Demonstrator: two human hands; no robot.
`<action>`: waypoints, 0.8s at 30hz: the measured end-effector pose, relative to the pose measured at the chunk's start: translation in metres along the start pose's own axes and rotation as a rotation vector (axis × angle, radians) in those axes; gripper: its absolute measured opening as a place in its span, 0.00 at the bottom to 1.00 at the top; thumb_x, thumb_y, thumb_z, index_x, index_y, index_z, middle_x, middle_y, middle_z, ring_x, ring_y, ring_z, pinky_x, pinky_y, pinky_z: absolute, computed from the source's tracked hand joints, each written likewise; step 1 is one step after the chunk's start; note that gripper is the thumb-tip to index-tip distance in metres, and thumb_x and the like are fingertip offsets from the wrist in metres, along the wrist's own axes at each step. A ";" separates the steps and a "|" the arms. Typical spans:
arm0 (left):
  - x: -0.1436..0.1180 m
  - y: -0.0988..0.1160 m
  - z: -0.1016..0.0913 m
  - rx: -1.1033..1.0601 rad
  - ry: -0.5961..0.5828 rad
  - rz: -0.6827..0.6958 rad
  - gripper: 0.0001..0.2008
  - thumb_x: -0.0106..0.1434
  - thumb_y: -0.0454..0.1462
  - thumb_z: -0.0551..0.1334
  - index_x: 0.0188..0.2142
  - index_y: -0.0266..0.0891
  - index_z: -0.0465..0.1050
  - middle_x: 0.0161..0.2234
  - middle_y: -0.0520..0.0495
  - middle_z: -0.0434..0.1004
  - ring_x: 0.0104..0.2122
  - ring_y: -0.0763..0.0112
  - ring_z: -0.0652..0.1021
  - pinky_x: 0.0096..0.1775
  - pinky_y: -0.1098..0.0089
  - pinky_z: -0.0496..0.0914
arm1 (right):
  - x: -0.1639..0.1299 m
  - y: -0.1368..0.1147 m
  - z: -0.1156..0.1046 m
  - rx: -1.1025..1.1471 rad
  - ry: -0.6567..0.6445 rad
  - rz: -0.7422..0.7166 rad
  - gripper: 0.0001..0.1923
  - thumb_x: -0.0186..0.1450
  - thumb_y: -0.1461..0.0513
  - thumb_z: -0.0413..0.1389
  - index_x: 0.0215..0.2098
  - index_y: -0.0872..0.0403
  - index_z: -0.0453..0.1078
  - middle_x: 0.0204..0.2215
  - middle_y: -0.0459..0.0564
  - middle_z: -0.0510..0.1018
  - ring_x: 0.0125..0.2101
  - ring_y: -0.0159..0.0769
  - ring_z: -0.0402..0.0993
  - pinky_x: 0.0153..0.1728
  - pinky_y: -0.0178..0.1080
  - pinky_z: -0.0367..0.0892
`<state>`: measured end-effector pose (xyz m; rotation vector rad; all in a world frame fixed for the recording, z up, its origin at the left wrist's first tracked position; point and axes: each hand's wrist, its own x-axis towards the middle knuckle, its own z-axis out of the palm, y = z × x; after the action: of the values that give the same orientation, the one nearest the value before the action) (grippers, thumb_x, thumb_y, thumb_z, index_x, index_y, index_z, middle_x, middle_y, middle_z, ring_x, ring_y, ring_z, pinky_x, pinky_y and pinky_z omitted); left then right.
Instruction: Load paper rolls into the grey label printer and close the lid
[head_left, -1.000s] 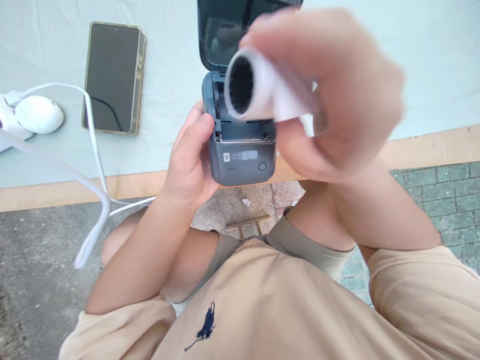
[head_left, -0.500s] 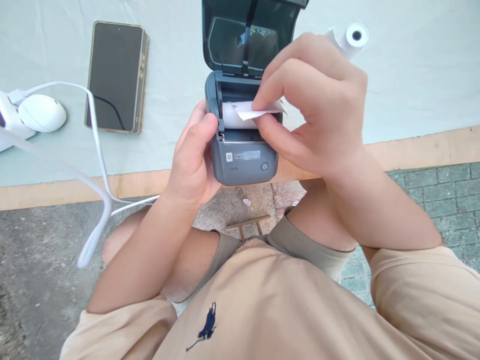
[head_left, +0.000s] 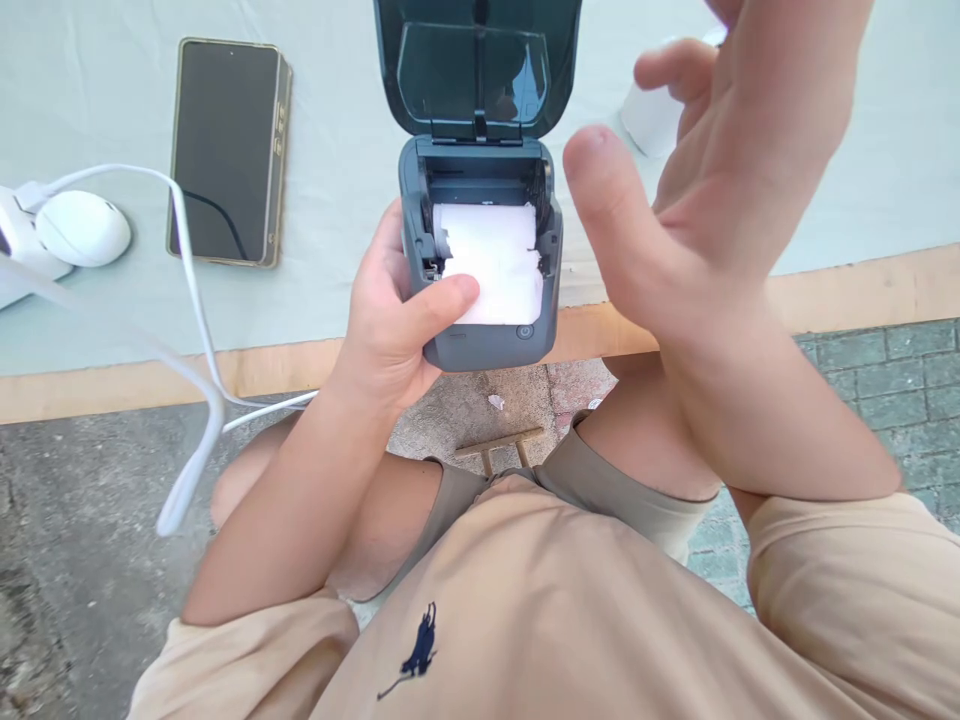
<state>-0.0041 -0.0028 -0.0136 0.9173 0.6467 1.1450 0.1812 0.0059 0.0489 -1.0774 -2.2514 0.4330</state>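
Observation:
My left hand (head_left: 401,310) grips a dark grey label printer (head_left: 480,350) from its left side, over the table's front edge. Its dark translucent lid (head_left: 442,75) stands raised at the back. Inside lies a white paper roll (head_left: 484,225), its torn-edged free end drawn forward over the printer's front. The left thumb presses that end down, covering most of the front label; the power button still shows. To the right of the printer, my right hand (head_left: 697,180) is raised with fingers apart and holds nothing. Behind its fingers, a second white paper roll (head_left: 651,120) is partly hidden.
A smartphone (head_left: 225,150) in a clear case lies on the cloth-covered table at the left. Beside it are a white rounded device (head_left: 82,228) and a white cable (head_left: 191,260) that hangs over the wooden table edge (head_left: 862,290). My knees are under the edge.
My right hand has let go of the paper end and moved up and right, opening. The paper now lies forward over the printer's front, and my left thumb has shifted onto it.

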 end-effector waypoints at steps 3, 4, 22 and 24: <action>0.001 0.000 -0.001 0.023 -0.018 0.025 0.28 0.49 0.36 0.68 0.49 0.49 0.62 0.46 0.48 0.70 0.48 0.55 0.75 0.44 0.59 0.75 | 0.005 0.011 0.002 0.073 -0.016 -0.002 0.26 0.62 0.44 0.48 0.49 0.51 0.60 0.41 0.50 0.69 0.53 0.35 0.62 0.46 0.35 0.64; 0.001 0.000 -0.001 0.023 -0.020 0.036 0.29 0.48 0.35 0.68 0.50 0.49 0.62 0.47 0.48 0.70 0.49 0.55 0.75 0.45 0.59 0.75 | 0.007 0.015 0.005 0.103 -0.016 0.007 0.26 0.61 0.44 0.49 0.49 0.51 0.60 0.41 0.50 0.69 0.52 0.34 0.63 0.44 0.34 0.64; -0.002 0.005 0.003 0.032 -0.044 0.010 0.38 0.48 0.31 0.68 0.55 0.53 0.54 0.48 0.50 0.70 0.50 0.55 0.75 0.49 0.54 0.74 | 0.007 0.015 0.003 0.461 -0.177 0.058 0.22 0.64 0.59 0.49 0.55 0.60 0.59 0.55 0.49 0.59 0.58 0.28 0.56 0.57 0.31 0.64; -0.002 0.007 0.004 0.038 -0.052 0.009 0.38 0.48 0.33 0.69 0.55 0.52 0.53 0.49 0.48 0.70 0.53 0.53 0.73 0.50 0.53 0.73 | 0.007 0.011 0.005 0.544 -0.204 0.136 0.26 0.65 0.59 0.49 0.59 0.58 0.53 0.58 0.47 0.59 0.56 0.25 0.59 0.52 0.26 0.66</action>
<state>-0.0043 -0.0050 -0.0058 0.9801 0.6244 1.1166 0.1811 0.0185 0.0424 -0.9247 -2.0442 1.1794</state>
